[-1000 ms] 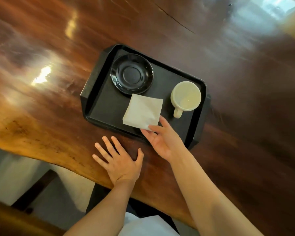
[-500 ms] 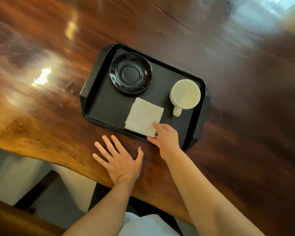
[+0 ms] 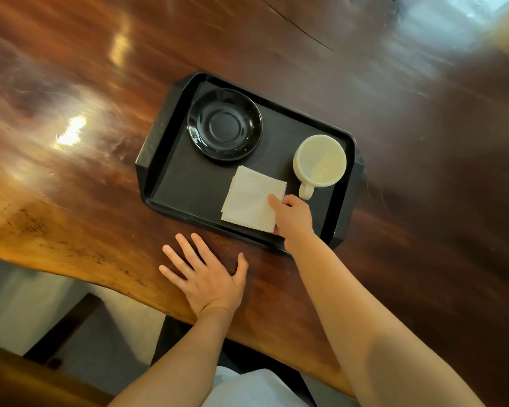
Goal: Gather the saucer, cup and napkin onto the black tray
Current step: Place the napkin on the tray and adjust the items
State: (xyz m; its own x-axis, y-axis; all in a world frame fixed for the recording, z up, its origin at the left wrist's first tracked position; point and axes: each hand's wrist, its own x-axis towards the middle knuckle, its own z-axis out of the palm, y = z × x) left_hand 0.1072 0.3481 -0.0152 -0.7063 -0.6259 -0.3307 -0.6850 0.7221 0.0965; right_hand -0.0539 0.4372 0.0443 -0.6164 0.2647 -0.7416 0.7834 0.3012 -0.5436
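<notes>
A black tray (image 3: 174,183) lies on the wooden table. On it, at the far left, sits a black saucer (image 3: 224,123). A cream cup (image 3: 319,163) stands at the tray's right, its handle pointing toward me. A white folded napkin (image 3: 249,199) lies flat near the tray's front rim. My right hand (image 3: 293,218) rests on the napkin's right edge, thumb on top and fingers curled at its near corner. My left hand (image 3: 206,277) lies flat on the table in front of the tray, fingers spread, holding nothing.
The glossy wooden table (image 3: 71,142) stretches wide around the tray, with its curved front edge near my body. Below the edge I see floor and a dark chair or bench part (image 3: 62,330).
My right hand turned palm-down and moved further over the tray with the napkin, which now lies flat deeper inside the tray. My left hand has stayed put.
</notes>
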